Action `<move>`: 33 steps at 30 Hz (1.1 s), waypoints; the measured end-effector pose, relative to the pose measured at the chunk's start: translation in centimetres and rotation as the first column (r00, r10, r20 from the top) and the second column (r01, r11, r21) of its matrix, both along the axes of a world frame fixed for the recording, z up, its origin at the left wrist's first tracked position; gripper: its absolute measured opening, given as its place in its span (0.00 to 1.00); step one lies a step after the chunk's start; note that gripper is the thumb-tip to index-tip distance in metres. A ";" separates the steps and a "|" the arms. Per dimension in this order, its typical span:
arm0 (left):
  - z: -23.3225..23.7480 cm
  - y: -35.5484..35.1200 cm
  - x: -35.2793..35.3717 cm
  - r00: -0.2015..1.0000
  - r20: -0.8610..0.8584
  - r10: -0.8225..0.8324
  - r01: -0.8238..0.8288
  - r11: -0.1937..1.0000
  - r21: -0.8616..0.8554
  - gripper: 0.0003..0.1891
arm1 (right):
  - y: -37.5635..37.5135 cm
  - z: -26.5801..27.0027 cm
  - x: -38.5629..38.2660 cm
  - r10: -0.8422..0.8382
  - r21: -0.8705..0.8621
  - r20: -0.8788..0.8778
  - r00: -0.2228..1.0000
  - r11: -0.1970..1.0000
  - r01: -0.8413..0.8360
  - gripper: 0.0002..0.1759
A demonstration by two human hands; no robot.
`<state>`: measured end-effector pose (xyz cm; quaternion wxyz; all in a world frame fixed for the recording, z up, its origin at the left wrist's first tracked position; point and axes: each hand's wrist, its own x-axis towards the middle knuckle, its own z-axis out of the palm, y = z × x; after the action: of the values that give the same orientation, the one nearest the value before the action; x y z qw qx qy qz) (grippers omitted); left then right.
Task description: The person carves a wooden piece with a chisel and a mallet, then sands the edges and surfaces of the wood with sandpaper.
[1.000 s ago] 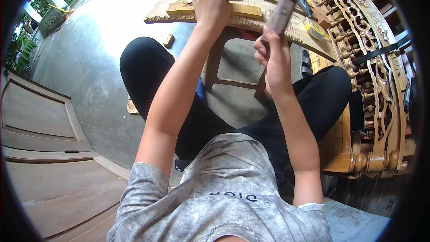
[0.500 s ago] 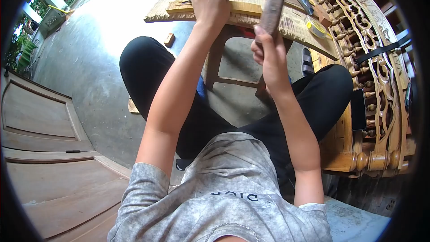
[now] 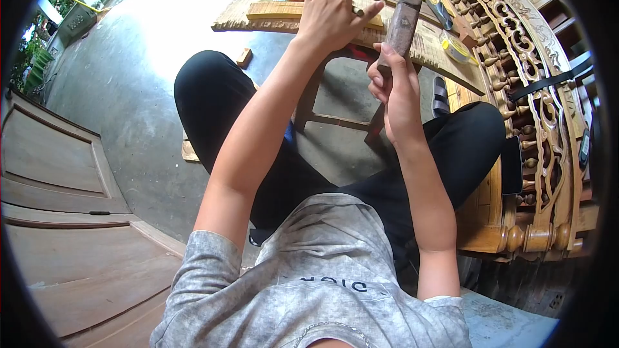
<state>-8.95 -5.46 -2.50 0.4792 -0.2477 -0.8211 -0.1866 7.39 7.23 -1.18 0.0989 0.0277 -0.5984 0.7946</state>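
Note:
My left hand point(image 3: 332, 18) lies over a yellowish wood strip point(image 3: 274, 10) on the rough-edged board point(image 3: 232, 20), its fingers spread and the thumb stuck out to the right. The small end of a thin tool point(image 3: 356, 11) shows beside that thumb; the rest is hidden under the hand. My right hand point(image 3: 398, 84) is closed on a worn, brown mallet point(image 3: 401, 29), held upright just right of the left hand, in front of the board's near edge. Its handle is mostly hidden by my fingers.
A yellow tape measure point(image 3: 455, 48) and a dark tool point(image 3: 441, 14) lie at the board's right side. A carved wooden bench point(image 3: 548, 109) stands on the right, with a phone point(image 3: 512, 166) on it. A small wood block point(image 3: 244, 58) is on the floor; panelled doors point(image 3: 58, 154) lie left.
My left hand has shifted right along the strip and its fingers have spread from a closed grip. The mallet has come down slightly and tilted, its side facing me more.

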 end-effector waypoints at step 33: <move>0.2 0.1 0.2 0.957 0.177 -0.230 0.214 0.971 0.104 0.25 | 0.3 0.1 0.7 0.110 0.050 0.102 0.989 0.992 -0.115 0.21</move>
<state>-8.78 -5.35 -2.27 0.3854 -0.2995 -0.8211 -0.2958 8.07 7.52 -1.13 0.0234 0.0247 -0.6220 0.7823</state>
